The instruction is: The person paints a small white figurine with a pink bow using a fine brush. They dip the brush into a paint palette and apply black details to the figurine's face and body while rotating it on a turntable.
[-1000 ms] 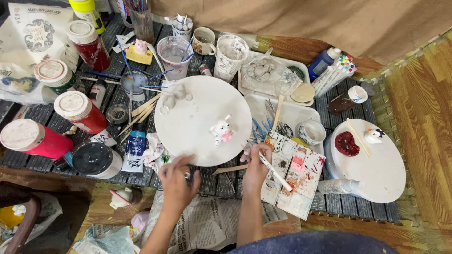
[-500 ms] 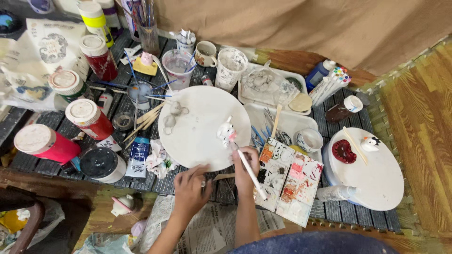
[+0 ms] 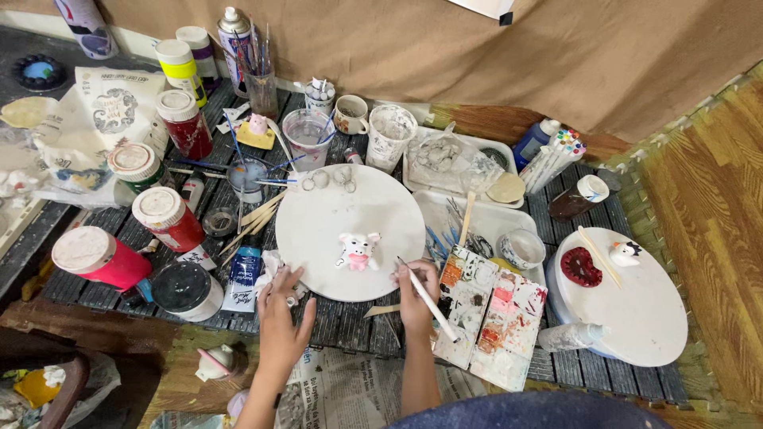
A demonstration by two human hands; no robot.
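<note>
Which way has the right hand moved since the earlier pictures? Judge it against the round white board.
Yes, slightly. The right hand, holding the brush, has drawn back from the figurine towards the near edge of the round white board.

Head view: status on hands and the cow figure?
Right hand gripping a thin brush, tip near the disc edge. Left hand on the white disc rim, nothing clearly held. Cow figure upright on disc, untouched. Nothing blocking it.
</note>
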